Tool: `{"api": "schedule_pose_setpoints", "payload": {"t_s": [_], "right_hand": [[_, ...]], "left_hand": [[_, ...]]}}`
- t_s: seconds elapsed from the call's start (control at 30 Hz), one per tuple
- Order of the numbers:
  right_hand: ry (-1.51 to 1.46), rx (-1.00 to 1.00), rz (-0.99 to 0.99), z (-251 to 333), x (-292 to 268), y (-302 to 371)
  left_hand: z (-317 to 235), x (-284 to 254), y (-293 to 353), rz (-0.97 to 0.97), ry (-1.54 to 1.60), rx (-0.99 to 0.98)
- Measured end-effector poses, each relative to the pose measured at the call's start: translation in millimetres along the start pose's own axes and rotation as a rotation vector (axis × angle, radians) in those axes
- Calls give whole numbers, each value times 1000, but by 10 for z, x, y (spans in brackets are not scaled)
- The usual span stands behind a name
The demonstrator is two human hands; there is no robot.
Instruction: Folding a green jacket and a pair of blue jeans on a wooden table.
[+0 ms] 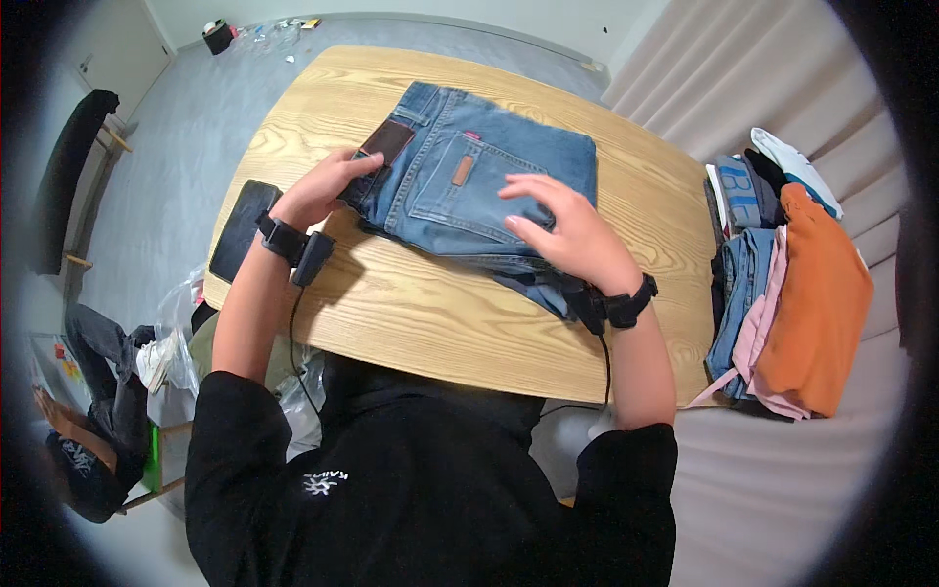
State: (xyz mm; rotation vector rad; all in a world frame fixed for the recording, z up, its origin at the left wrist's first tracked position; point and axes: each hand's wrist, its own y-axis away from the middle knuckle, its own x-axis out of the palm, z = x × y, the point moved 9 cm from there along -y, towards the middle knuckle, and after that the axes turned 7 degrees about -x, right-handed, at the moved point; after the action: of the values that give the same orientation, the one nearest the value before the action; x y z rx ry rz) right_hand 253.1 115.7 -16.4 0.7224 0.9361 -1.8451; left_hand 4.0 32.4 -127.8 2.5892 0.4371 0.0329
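Folded blue jeans [489, 176] lie on the wooden table in front of me, a back pocket with a small brown tag facing up. At their left end is the waistband, with a dark brown leather patch [388, 142]. My left hand [328, 186] grips that end, thumb on top beside the patch; its other fingers are partly hidden at the edge. Over the lower right of the jeans is my right hand [577, 235], fingers apart and holding nothing. Whether its fingertips touch the cloth, I cannot tell. Part of a denim leg shows beneath the right wrist.
A black phone [245, 230] lies at the table's left edge. Stacked folded clothes [812, 303], orange, pink and denim, sit at the right edge by a curtain [753, 59]. Cables hang from both wrist straps. Another person [98, 421] sits at the lower left.
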Motion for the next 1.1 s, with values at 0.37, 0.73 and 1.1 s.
{"api": "schedule_pose_setpoints", "payload": {"t_s": [0.37,0.73,1.1], "right_hand": [[-41,447,-170,-965,-6,910],[-515,655,-380,-1348,103,1141],[-680,653,-436,-1484,198,1175]], "left_hand": [[-95,-49,-10,51,-154,102],[29,-17,-74,64,34,7],[35,37,-55,121,44,38]]}}
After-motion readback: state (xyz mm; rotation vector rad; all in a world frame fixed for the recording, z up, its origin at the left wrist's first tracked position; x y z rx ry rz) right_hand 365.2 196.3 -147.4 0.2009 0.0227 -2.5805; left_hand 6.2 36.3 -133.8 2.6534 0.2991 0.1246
